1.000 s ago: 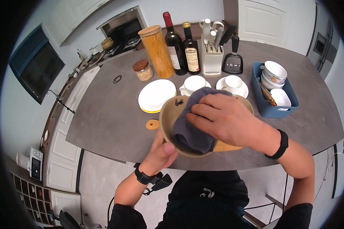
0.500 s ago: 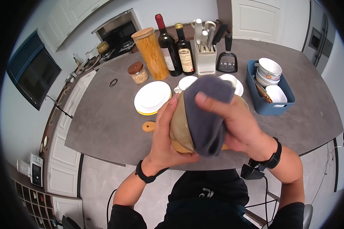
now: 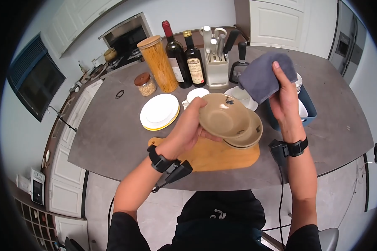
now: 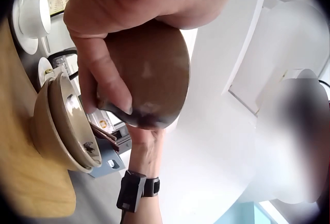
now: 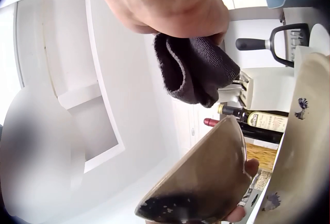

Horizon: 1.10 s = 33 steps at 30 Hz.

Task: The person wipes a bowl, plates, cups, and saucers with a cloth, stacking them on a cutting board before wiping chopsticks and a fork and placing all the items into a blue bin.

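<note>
My left hand (image 3: 188,125) grips a tan bowl (image 3: 224,115) by its left side, thumb at the rim and fingers underneath. The bowl is tilted, its inside showing with a small dark painted motif. To the right and higher, my right hand (image 3: 287,100) holds a folded dark grey cloth (image 3: 264,77), apart from the bowl. In the right wrist view the cloth (image 5: 193,69) hangs below the hand. Two stacked tan bowls (image 4: 64,126) stand on the wooden cutting board (image 3: 226,161); the held bowl partly covers them in the head view.
White plates (image 3: 159,111) are stacked to the left, with white cups (image 3: 197,94) behind the bowls. Farther back stand a jar of pasta (image 3: 159,67), two bottles (image 3: 176,56) and a knife block (image 3: 218,73). A blue basket (image 3: 308,102) with white dishes sits at right.
The cloth was inside the bowl, then wrapped over its rim with both hands on it. Now my right hand has drawn the cloth up and right, away from the bowl in my left hand.
</note>
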{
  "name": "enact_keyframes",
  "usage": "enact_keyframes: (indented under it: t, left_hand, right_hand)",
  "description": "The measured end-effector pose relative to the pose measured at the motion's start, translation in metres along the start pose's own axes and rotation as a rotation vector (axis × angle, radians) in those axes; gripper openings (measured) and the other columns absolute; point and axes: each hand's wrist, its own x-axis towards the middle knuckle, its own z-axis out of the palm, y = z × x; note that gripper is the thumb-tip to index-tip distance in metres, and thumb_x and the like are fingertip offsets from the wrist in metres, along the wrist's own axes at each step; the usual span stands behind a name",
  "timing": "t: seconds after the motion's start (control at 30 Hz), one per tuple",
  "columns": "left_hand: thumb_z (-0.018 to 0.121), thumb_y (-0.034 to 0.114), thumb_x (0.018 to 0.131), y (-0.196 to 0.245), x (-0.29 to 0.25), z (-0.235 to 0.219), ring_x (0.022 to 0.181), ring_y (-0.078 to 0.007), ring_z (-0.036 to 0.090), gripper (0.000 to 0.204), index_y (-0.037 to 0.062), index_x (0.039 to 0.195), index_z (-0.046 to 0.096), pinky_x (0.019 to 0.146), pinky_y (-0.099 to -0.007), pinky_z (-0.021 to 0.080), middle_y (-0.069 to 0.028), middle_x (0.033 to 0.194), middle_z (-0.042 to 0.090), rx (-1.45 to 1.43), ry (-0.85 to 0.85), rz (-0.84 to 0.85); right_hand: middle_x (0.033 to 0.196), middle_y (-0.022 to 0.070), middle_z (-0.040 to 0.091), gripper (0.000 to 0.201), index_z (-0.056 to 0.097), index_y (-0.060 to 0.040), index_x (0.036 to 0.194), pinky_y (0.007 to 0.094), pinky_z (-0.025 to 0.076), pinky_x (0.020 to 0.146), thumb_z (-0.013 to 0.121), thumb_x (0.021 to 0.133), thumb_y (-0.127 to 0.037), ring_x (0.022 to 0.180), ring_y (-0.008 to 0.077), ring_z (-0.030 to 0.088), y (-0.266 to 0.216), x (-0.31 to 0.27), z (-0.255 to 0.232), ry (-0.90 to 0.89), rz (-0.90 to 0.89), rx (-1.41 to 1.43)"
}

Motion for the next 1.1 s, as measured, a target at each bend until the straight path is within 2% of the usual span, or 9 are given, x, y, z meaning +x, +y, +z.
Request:
enact_keyframes:
  t: [0.03,0.17,0.23,0.33,0.43,0.8,0.87,1.0,1.1]
  left_hand:
    - [0.034,0.035,0.103,-0.001,0.008,0.007,0.093,-0.0247,0.075,0.056,-0.0048,0.14,0.047,0.053,-0.0301,0.057,-0.0167,0.116,0.069,0.112,0.054,0.009]
    - [0.034,0.031,0.103,0.0,0.027,0.014,0.075,-0.0163,0.072,0.05,0.0036,0.141,0.052,0.048,-0.0269,0.05,-0.0104,0.106,0.07,0.506,0.023,-0.042]
    - [0.037,0.026,0.104,-0.008,0.035,0.022,0.054,-0.0082,0.058,0.044,0.0048,0.138,0.054,0.043,-0.0233,0.04,-0.0033,0.088,0.066,0.604,0.073,0.055]
    - [0.04,0.019,0.103,-0.019,0.044,0.019,0.045,-0.0102,0.054,0.039,0.0021,0.133,0.057,0.042,-0.0246,0.044,-0.0057,0.087,0.066,0.671,0.011,0.076]
    - [0.043,0.017,0.105,-0.022,0.044,0.017,0.046,-0.0072,0.054,0.037,0.002,0.136,0.058,0.042,-0.0229,0.044,-0.0026,0.078,0.065,0.631,-0.026,0.067]
    - [0.051,0.028,0.109,-0.039,0.048,0.001,0.048,-0.0015,0.042,0.039,0.0065,0.141,0.06,0.043,-0.0208,0.035,0.0075,0.074,0.058,0.729,0.003,0.051]
    - [0.051,0.031,0.109,-0.031,0.042,-0.002,0.05,-0.0025,0.044,0.04,0.0049,0.138,0.061,0.045,-0.0208,0.038,0.0049,0.079,0.062,0.746,0.017,0.058]
    - [0.06,0.03,0.104,-0.02,0.034,-0.047,0.059,-0.0134,0.065,0.035,-0.0003,0.119,0.069,0.055,-0.0301,0.05,-0.013,0.09,0.074,0.891,0.362,0.378]
    - [0.067,0.022,0.095,-0.012,0.033,-0.126,0.079,-0.0347,0.073,0.018,0.0074,0.104,0.073,0.072,-0.0451,0.056,-0.0155,0.095,0.076,1.453,0.799,0.429]
  right_hand:
    - [0.125,0.0053,0.067,0.036,0.062,-0.0072,0.13,0.0357,0.052,0.102,0.072,0.098,-0.021,0.117,0.0185,0.064,0.004,0.0,-0.006,0.013,0.015,0.005]
    - [0.116,0.0059,0.07,0.031,0.062,-0.0047,0.125,0.0324,0.055,0.093,0.073,0.097,-0.016,0.107,0.016,0.068,0.01,-0.009,-0.017,0.075,0.004,-0.007]
    - [0.116,0.0062,0.069,0.032,0.062,-0.0043,0.125,0.0321,0.055,0.093,0.073,0.097,-0.016,0.106,0.0161,0.068,0.009,-0.013,-0.019,0.061,0.009,-0.024]
    - [0.117,0.0071,0.07,0.033,0.063,-0.0023,0.125,0.0321,0.055,0.092,0.073,0.097,-0.016,0.106,0.0164,0.068,0.013,-0.013,-0.022,0.037,0.0,-0.046]
    - [0.123,0.0076,0.067,0.041,0.059,-0.0026,0.131,0.0339,0.051,0.1,0.073,0.097,-0.02,0.113,0.017,0.064,0.015,-0.014,-0.025,-0.016,0.035,-0.056]
    - [0.117,0.0077,0.071,0.032,0.065,-0.0016,0.125,0.0319,0.055,0.094,0.073,0.097,-0.016,0.107,0.0161,0.068,0.022,-0.016,-0.021,0.02,0.035,-0.076]
    - [0.117,0.0076,0.07,0.034,0.064,-0.0016,0.127,0.032,0.054,0.094,0.072,0.097,-0.016,0.108,0.0162,0.068,0.02,-0.017,-0.018,0.026,0.056,-0.072]
    - [0.118,0.0077,0.07,0.034,0.063,-0.0026,0.128,0.0324,0.054,0.094,0.071,0.099,-0.019,0.107,0.0163,0.068,0.017,-0.018,-0.019,0.033,0.1,-0.071]
    - [0.119,0.0079,0.07,0.034,0.063,-0.003,0.127,0.0328,0.055,0.093,0.071,0.099,-0.02,0.107,0.0163,0.068,0.017,-0.018,-0.018,0.033,0.102,-0.065]
